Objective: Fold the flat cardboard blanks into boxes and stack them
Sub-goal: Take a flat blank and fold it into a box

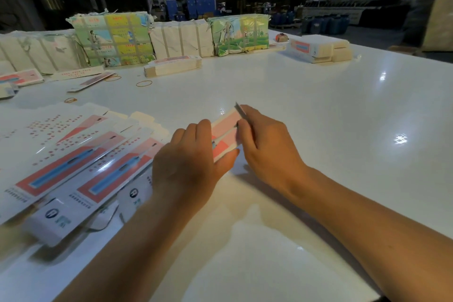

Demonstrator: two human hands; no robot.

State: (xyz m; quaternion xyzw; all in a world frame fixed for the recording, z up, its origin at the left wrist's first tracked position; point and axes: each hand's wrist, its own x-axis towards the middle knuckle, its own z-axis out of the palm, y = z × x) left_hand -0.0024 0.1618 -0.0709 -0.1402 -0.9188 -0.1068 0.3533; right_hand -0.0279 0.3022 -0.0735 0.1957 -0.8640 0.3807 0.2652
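Note:
A pink and white cardboard blank is held just above the white table, near the centre. My left hand grips its near end, thumb underneath. My right hand pinches its right edge and far flap. The blank looks partly folded into a narrow box shape. A fanned spread of flat blanks with red, blue and white print lies on the table to the left. Small stacks of folded pieces lie farther back and at the far right.
Strapped bundles of printed and white cardboard line the far edge of the table. Several rubber bands lie loose on the left middle. Loose blanks sit at the far left. Dark warehouse floor with blue machines lies beyond.

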